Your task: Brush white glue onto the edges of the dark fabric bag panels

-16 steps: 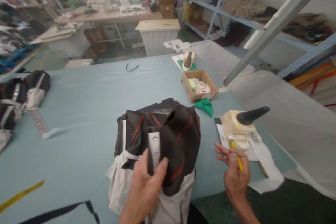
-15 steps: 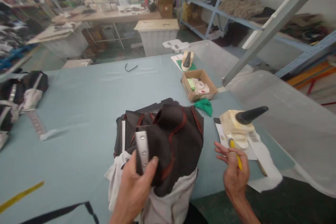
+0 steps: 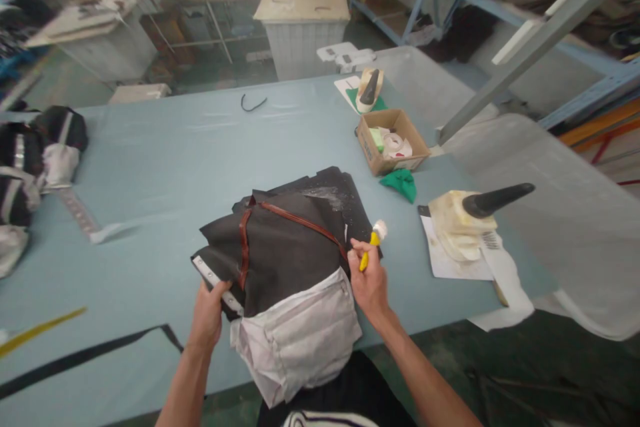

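Observation:
A dark bag piece (image 3: 295, 250) with reddish-brown trim and a pale cloth part (image 3: 310, 330) lies at the table's near edge. My left hand (image 3: 207, 313) is closed on its left edge, thumb on top, at a pale strip (image 3: 213, 278) with round metal-looking studs. In my right hand (image 3: 369, 280) is a small yellow-handled brush (image 3: 373, 243), its whitish tip pointing up and away. That hand is at the piece's right edge. Beneath the piece lies a dark sheet (image 3: 333, 190) with whitish smears on its far part.
On the right stand a cream block-like container with a black cone (image 3: 457, 217) and, farther back, a cardboard box (image 3: 390, 157). A green cloth (image 3: 400, 183) lies between them. Dark bags (image 3: 55, 140) sit at the left. A black strap (image 3: 95, 357) lies front left.
My right hand has moved left with the brush, from beside the cream container to the bag piece. The piece now lies flatter, its studded strip lowered to the left in my left hand.

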`<state>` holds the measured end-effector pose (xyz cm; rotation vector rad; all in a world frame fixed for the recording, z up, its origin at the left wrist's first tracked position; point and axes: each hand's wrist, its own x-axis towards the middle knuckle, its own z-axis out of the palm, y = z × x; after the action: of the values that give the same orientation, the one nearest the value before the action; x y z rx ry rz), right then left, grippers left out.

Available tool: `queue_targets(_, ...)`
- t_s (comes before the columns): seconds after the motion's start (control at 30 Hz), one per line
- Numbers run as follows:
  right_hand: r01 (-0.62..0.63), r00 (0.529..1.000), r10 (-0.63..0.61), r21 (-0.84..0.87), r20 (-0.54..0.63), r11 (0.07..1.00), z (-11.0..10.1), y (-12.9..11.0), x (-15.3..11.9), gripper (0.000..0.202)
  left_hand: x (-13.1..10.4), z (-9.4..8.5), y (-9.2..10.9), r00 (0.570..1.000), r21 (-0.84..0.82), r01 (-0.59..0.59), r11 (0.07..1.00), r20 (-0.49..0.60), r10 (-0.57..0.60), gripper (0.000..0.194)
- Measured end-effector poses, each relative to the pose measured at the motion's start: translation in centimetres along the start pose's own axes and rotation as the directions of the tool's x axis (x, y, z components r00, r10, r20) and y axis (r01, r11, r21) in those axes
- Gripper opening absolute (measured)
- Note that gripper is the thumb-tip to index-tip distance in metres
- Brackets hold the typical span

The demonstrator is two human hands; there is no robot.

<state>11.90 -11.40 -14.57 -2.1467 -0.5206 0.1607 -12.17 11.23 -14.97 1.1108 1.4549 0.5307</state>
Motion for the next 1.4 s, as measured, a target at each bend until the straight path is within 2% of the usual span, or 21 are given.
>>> queue_targets(0.1, -0.067, 0.998, 0.066, -0.045, -0.017, 0.997, 3.0, -0.5, 1.7, 0.044, -1.4, 0.0, 0.0, 0.99, -0.001, -0.044, 0.999, -0.133, 0.044, 0.076)
queue_targets(0.17, -0.086, 0.996, 0.087, -0.05, 0.012, 0.995, 4.3, -0.6, 2.5, 0.048, -2.6, 0.4, 0.2, 0.978, 0.069, -0.07, 0.995, -0.19, 0.082, 0.084)
queue_targets(0.27, -0.055, 0.998, 0.056, -0.031, 0.041, 0.998, 5.2, -0.8, 2.7, 0.04, -3.5, 1.6, 0.8, 0.982, 0.248, -0.11, 0.963, -0.122, 0.143, 0.092)
queue_targets(0.37, 0.001, 0.999, -0.003, -0.042, -0.033, 0.999, 5.2, -1.2, 1.3, 0.031, -3.0, 2.2, 1.0, 0.987, 0.319, -0.099, 0.942, -0.092, 0.135, 0.088)
queue_targets(0.43, 0.052, 0.993, -0.056, -0.04, -0.099, 0.998, 4.9, -1.5, -0.6, 0.029, -2.1, 1.5, 0.5, 0.99, 0.317, -0.075, 0.945, -0.092, 0.109, 0.081)
queue_targets(0.53, 0.127, 0.975, -0.134, -0.051, -0.176, 0.991, 4.3, -1.7, -3.9, 0.023, -0.7, -0.6, -0.8, 0.997, 0.273, -0.025, 0.962, -0.063, 0.044, 0.071)
queue_targets(0.63, 0.155, 0.962, -0.175, -0.111, -0.21, 0.982, 4.3, -1.0, -6.3, 0.019, 0.7, -2.1, -2.3, 0.999, 0.236, 0.048, 0.97, -0.012, -0.047, 0.059)
queue_targets(0.7, 0.139, 0.96, -0.172, -0.159, -0.22, 0.977, 4.7, -0.3, -6.6, 0.021, 1.6, -2.1, -3.2, 0.999, 0.259, 0.035, 0.965, 0.027, -0.044, 0.055)
queue_targets(0.8, 0.118, 0.962, -0.162, -0.198, -0.221, 0.973, 5.6, 0.8, -5.9, 0.024, 2.4, -1.0, -4.1, 0.997, 0.269, -0.015, 0.963, 0.075, -0.006, 0.05)
queue_targets(0.9, 0.124, 0.962, -0.167, -0.197, -0.216, 0.973, 6.0, 1.4, -5.3, 0.024, 2.1, 0.0, -3.9, 0.999, 0.273, -0.009, 0.962, 0.041, -0.002, 0.05)
queue_targets(0.97, 0.123, 0.959, -0.173, -0.218, -0.225, 0.968, 5.8, 1.5, -5.3, 0.027, 1.5, 0.4, -3.2, 1.0, 0.269, -0.021, 0.963, 0.027, 0.014, 0.056)
queue_targets(1.07, 0.133, 0.955, -0.197, -0.277, -0.219, 0.952, 4.8, 1.4, -5.3, 0.032, 0.6, 0.4, -2.2, 0.998, 0.244, -0.042, 0.969, 0.062, 0.027, 0.07)
queue_targets(1.2, 0.2, 0.947, -0.271, -0.341, -0.173, 0.919, 2.1, 0.3, -4.2, 0.034, 0.7, -0.6, -2.4, 0.996, 0.223, -0.005, 0.975, 0.088, -0.015, 0.073)
queue_targets(1.3, 0.297, 0.91, -0.38, -0.382, -0.163, 0.875, -0.3, -1.9, -2.8, 0.029, 1.0, -1.5, -3.3, 0.992, 0.101, 0.055, 0.993, 0.106, -0.066, 0.072)
queue_targets(1.4, 0.381, 0.888, -0.443, -0.341, -0.124, 0.859, -2.0, -5.8, -1.8, 0.024, 1.1, -1.9, -3.7, 0.984, 0.004, 0.132, 0.991, 0.12, -0.131, 0.069)
